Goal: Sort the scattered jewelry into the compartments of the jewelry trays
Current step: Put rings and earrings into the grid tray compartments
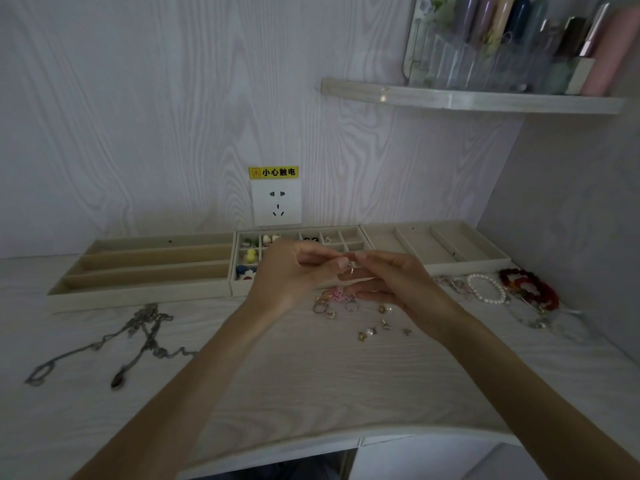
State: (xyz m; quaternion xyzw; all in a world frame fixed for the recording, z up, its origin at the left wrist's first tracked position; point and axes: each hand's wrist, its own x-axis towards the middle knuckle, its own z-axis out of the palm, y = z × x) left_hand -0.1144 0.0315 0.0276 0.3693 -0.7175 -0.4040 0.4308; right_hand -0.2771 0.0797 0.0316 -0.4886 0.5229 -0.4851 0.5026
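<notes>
Tangled silver chain necklaces (138,337) lay on the pale wood-grain desk (311,382) far left. Above the beige compartment tray (239,284), the left hand (294,275) and right hand (391,278) both pinched one small silver ring (350,269). White pearl bracelet (485,289) sat far right.

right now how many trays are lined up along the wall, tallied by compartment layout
Beige tray with long lengthwise slots: 1
Beige tray with a grid of small square compartments: 1
Beige tray with wide crosswise sections: 1
Total: 3 trays
</notes>
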